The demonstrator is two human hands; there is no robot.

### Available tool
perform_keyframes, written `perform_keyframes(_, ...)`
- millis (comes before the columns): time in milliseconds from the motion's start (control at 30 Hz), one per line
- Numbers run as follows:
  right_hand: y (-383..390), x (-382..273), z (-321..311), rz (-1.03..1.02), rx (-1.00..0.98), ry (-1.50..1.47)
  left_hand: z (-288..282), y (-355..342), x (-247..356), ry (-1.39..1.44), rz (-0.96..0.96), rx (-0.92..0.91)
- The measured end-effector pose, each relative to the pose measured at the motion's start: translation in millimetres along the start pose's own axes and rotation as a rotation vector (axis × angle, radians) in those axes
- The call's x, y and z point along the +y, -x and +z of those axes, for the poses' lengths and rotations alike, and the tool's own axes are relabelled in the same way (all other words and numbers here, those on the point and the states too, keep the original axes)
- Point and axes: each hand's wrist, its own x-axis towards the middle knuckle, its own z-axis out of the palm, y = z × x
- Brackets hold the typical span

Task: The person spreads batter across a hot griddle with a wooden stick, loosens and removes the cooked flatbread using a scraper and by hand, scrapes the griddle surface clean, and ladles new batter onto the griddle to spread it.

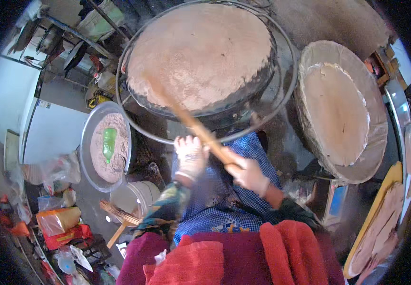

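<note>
My right hand [250, 175], in a pale glove, is closed round the near end of a long wooden stick [191, 121]. The stick slants up and left, and its blurred far end lies over a large round griddle [205, 52] coated with a thin layer of pinkish-brown batter. My left hand [191, 154], also gloved, is beside the stick at the near side of the griddle. Its fingers curl over the metal hoop [288, 90] that circles the griddle. The underside of that grip is hidden.
A grey basin [85, 156] of pinkish batter with a green bottle [109, 142] stands left. Nearer are a white bucket [146, 192] and a straw brush [120, 213]. Right are a large cloth-lined oval basket [381, 118] and a yellow board [391, 178] bearing brownish sheets. Bags and packets crowd the lower left.
</note>
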Motion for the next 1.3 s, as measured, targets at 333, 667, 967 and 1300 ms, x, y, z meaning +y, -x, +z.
perform_keyframes(333,125.3,5.1,-69.9,0.045,0.191,0.006,-80.7,-11.0,52.6,0.392,0.363,0.335)
perform_keyframes(667,132.2,16.7,-66.1,0.312,0.285,-0.581,-30.7,-207.9,116.0,0.051,0.799,0.02)
perform_keyframes(967,10.8,-13.0,-47.8,0.186,-0.174,-0.963,-21.5,-237.4,-55.1,0.053,0.579,0.178)
perform_keyframes(1300,-47.4,-7.2,35.3,-0.156,-0.117,0.082,-46.0,-109.7,-205.8,-0.046,0.246,-0.037)
